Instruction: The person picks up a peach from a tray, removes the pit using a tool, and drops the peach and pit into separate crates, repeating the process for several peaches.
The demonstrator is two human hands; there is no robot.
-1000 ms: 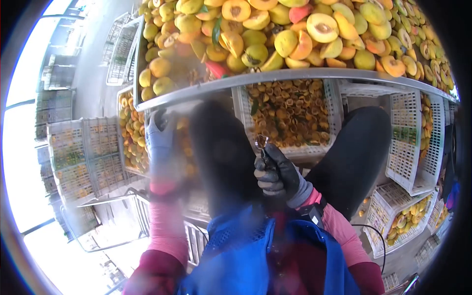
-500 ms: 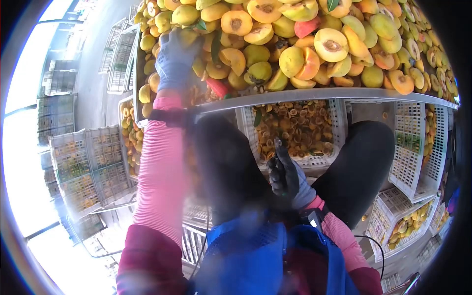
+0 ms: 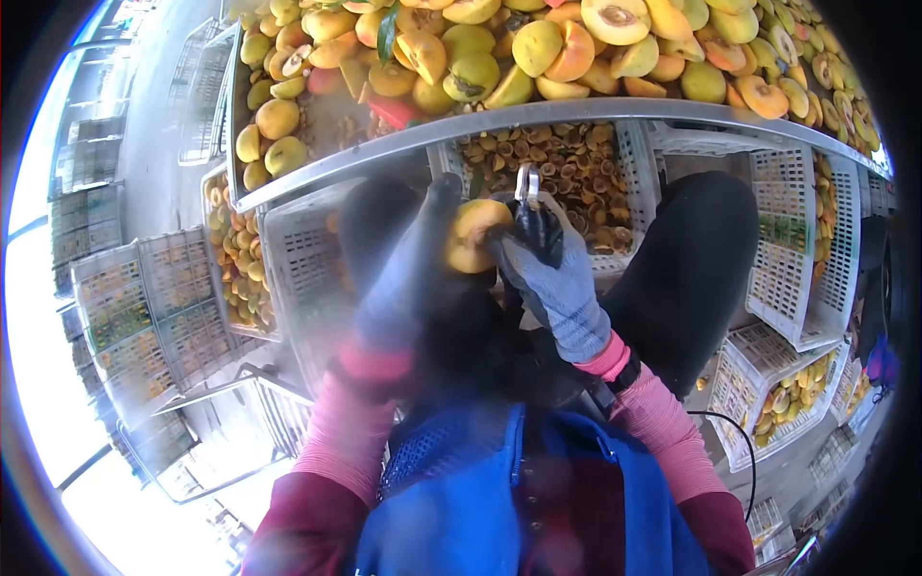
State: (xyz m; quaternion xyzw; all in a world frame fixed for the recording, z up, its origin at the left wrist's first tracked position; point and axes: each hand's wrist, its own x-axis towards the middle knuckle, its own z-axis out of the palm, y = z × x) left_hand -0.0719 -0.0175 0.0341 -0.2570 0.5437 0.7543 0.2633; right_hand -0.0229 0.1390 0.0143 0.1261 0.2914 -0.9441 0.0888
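Observation:
My left hand (image 3: pixel 411 257), in a grey glove and smeared by motion, is closed around a yellow peach half (image 3: pixel 471 246) in front of my knees. Close against the fruit's right side is my gloved right hand (image 3: pixel 557 264), its fingers wrapped round a small hand tool with a bright looped metal tip (image 3: pixel 526 182). The tool's handle is hidden inside the fist. Beyond both hands, a metal-edged table (image 3: pixel 567 110) bears a heap of yellow peaches (image 3: pixel 471 72), many of them halved. A red-handled object (image 3: pixel 389 110) lies near its edge.
Between my knees, under the table edge, stands a white crate (image 3: pixel 636 182) of brown fruit scraps (image 3: pixel 567 178). At the left are a peach-filled crate (image 3: pixel 213 192) and stacked crates (image 3: pixel 115 298). More crates (image 3: pixel 780 240) stand at the right. A black cable (image 3: pixel 744 437) hangs near my right arm.
My left hand has come back from the heap towards my lap, now with a peach half. My right hand has risen with the tool to meet it. The view has tilted down.

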